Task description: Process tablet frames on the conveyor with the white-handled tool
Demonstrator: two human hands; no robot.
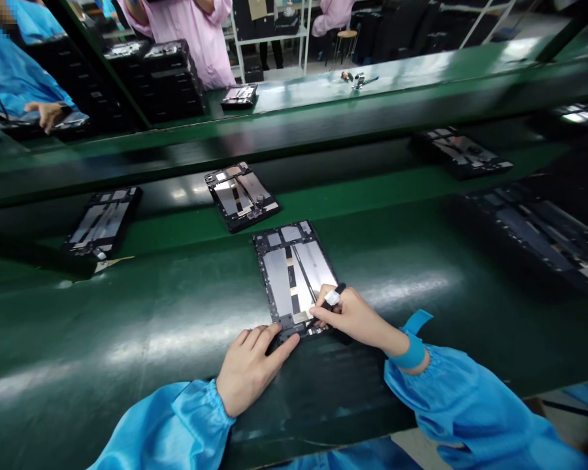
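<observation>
An opened tablet [294, 274] lies back side up on the green belt [127, 339] straight in front of me, its metal plates and a flat cable showing. My left hand [251, 369] rests flat on the belt, fingers stretched, their tips touching the tablet's near left corner. My right hand [355, 318] is closed around a thin black tool [329, 300], held like a pen. Its tip touches the tablet's near edge. Both arms wear blue sleeves, and a blue strap circles the right wrist.
More opened tablets lie on the belt: one at the left [102, 222], one behind mine [241, 196], one at the far right [458, 151], and a blurred one at the right [539, 228]. Co-workers in blue [14, 65] and pink [191, 32] stand across the line. Small tools [359, 79] lie on the far bench.
</observation>
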